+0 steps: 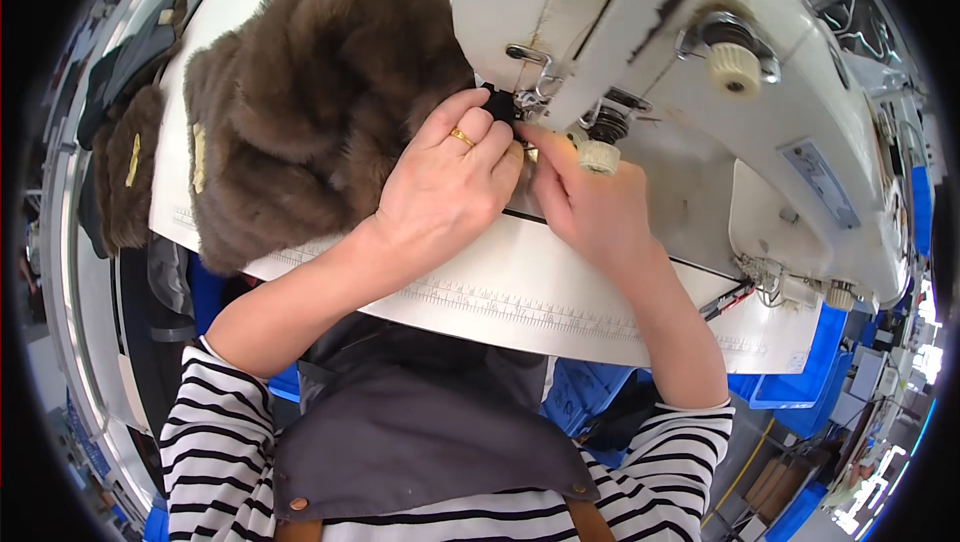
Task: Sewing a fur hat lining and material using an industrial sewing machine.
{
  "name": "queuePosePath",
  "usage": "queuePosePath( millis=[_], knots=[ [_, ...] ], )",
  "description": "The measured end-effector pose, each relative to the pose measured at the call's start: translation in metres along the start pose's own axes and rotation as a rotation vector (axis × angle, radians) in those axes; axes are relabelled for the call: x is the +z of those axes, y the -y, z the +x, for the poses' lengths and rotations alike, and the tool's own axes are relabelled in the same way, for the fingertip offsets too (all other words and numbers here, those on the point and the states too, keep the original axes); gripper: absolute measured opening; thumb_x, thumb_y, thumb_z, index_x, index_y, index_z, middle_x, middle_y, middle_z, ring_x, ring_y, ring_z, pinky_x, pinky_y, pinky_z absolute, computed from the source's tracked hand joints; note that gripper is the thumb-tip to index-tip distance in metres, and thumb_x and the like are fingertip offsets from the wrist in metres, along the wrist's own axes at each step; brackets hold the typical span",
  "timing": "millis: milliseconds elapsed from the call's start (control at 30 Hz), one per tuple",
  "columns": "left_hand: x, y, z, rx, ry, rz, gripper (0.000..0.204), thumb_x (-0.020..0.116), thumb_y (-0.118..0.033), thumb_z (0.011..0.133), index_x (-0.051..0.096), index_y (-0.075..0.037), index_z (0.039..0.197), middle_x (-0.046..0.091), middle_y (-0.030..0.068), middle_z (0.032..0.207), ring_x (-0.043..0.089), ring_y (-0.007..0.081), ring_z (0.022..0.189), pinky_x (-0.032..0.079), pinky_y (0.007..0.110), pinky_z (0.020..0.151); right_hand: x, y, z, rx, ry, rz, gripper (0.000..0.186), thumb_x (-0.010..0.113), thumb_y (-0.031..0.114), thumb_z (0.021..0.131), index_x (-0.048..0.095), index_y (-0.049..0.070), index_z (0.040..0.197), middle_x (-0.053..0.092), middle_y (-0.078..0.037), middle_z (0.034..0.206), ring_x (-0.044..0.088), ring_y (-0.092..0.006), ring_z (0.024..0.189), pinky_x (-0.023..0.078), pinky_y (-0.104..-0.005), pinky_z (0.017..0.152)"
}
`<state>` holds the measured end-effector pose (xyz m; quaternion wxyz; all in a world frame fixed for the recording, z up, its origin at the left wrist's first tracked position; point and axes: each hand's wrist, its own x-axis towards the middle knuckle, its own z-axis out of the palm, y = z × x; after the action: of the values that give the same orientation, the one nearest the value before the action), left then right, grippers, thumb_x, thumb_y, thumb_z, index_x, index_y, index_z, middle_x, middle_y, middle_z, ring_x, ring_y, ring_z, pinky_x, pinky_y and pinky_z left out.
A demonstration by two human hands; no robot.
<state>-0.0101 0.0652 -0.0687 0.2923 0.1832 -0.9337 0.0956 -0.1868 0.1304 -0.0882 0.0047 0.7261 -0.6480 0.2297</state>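
A white industrial sewing machine [650, 52] stands over the table, its presser foot area [530, 100] just ahead of my hands. My left hand [450, 182], with a ring on one finger, is curled closed on a small piece of black fabric [497, 105] beside the needle area. Close against it, my right hand [592, 197] has its fingers bent together, the index fingertip at the fabric's right edge. What lies between the right fingertips is hidden. Bulky brown fur [310, 72] is heaped to the left, reaching up to my left hand and the machine.
Along the near edge of the white table [520, 312] runs a printed ruler scale. Thread tension knobs [735, 67] jut from the machine above my right hand. More fur and dark pieces [130, 162] hang at the far left. Blue bins [800, 372] stand below the table's right end.
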Motion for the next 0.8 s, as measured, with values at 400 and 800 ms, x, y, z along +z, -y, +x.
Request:
queuePosePath(
  millis=[400,800],
  knots=[
    [-0.076,0.038,0.034,0.157,0.102,0.063,0.018,0.06,-0.007,0.074,0.068,0.0,0.089,0.069,0.0106,0.094,0.061,0.0276,0.103,0.036,0.046,0.111,-0.004,0.004,0.006,-0.173,0.016,0.072,0.032,0.058,0.014,0.083,0.072,0.017,0.112,0.063,-0.009,0.062,0.062,-0.027,0.055,0.049,-0.0399,0.05],
    [-0.046,0.109,0.067,0.107,0.566,-0.447,0.027,0.078,-0.029,0.077,0.073,-0.006,0.091,0.07,0.0139,0.079,0.067,0.0309,0.073,0.053,0.039,0.072,-0.012,0.035,-0.002,-0.184,0.158,-0.262,0.047,0.055,0.005,0.082,0.061,0.003,0.129,0.06,-0.008,0.056,0.061,-0.0244,0.049,0.048,-0.0376,0.046]
  ],
)
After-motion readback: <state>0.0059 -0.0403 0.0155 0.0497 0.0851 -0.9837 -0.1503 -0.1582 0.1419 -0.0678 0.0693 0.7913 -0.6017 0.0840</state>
